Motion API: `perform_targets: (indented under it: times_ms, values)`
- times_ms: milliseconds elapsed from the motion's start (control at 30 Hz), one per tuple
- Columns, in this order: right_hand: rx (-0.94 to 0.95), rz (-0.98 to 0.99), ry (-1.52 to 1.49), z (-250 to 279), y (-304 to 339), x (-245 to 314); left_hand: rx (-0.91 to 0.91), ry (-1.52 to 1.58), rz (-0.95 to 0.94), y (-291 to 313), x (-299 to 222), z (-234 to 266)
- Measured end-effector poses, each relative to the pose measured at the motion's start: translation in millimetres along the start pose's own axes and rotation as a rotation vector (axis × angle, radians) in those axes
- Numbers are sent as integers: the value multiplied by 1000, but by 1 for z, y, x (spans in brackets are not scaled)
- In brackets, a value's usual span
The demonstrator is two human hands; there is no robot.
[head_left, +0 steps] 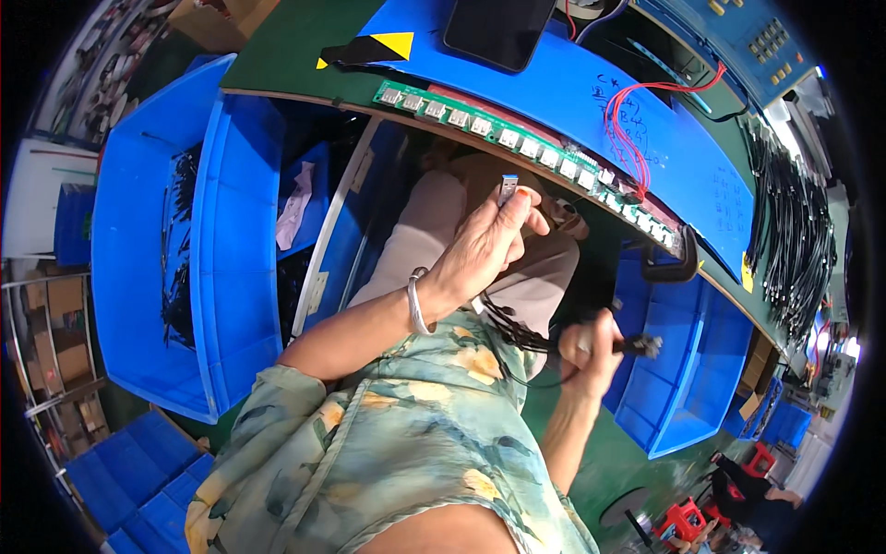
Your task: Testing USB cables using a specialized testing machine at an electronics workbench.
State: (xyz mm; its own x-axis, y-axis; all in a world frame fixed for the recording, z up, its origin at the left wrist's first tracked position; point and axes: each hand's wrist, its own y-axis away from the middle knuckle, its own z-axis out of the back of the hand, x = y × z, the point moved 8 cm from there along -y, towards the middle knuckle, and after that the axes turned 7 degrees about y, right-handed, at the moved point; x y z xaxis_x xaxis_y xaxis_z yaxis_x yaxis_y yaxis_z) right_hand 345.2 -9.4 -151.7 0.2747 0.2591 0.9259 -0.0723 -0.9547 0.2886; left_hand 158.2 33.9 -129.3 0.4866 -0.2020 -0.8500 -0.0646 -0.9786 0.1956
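Note:
My left hand (480,249), with a bangle at the wrist, pinches a USB plug (508,187) with a metal shell and blue insert. The plug points up, just short of a long green circuit board (494,132) lined with USB sockets along the bench edge. Lower right, my right hand (591,355) is closed round a bundle of black cables (517,331) and is somewhat blurred. Connector ends (643,346) stick out past its right side, and the rest of the bundle reaches over my lap. Whether the plug's cable joins that bundle is hidden.
A blue bench mat (572,88) carries a black phone (498,32) and red wires (614,120). Many black cables (794,222) hang at the right. Blue bins stand left (245,240) and right (688,360); a black clamp (672,263) grips the bench edge.

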Motion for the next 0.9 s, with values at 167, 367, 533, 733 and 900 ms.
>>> perform_targets:
  times_ms: [167, 367, 533, 733, 900]
  values:
    - [167, -97, 29, 16, 22, 16, 25, 298, -173, 9, -28, -6]
    - [348, -397, 385, -37, 34, -17, 277, 560, -517, 29, -78, -39]
    - [199, -76, -96, -45, 24, 2, 460, 804, -384, 47, -75, -53]
    - [-52, 135, -41, -18, 14, 21, 164, 500, 87, 66, -8, -4]
    - [-95, 272, 9, -11, 11, 29, 106, 512, 177, 72, 3, 13]
